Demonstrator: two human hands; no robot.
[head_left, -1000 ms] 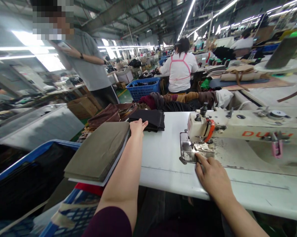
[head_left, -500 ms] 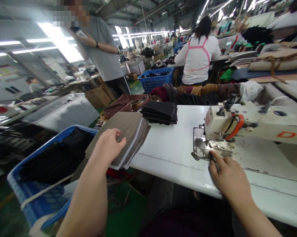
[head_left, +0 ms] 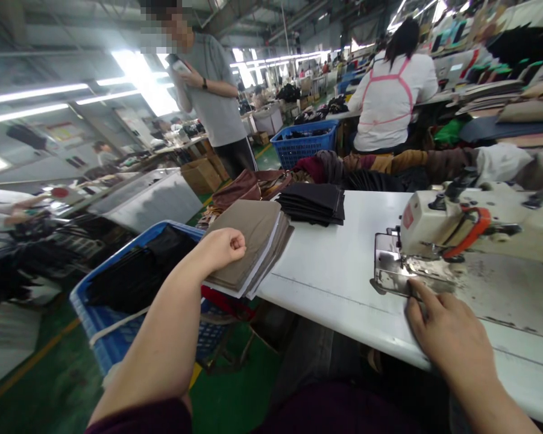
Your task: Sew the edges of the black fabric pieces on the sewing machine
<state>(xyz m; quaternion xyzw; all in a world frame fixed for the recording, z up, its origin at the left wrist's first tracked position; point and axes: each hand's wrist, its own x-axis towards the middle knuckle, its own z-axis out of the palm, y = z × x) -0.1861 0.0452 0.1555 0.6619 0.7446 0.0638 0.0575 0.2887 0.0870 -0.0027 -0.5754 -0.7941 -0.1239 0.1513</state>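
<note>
Brown fabric stack (head_left: 257, 226) lies at the left end of the surface (head_left: 325, 256), long axis slanting away, directly below the nearer left hand (head_left: 219, 250). That grip is curled closed, nothing visible inside; contact is unclear. The right hand (head_left: 454, 328), loosely open and empty, has 1 fingertip at the machine's metal plate (head_left: 387, 259).

Left hand (head_left: 226, 248) curled inward, forearm (head_left: 165, 337) outstretched; right hand (head_left: 454, 328) palm down, forefinger (head_left: 423, 293) extended.
</note>
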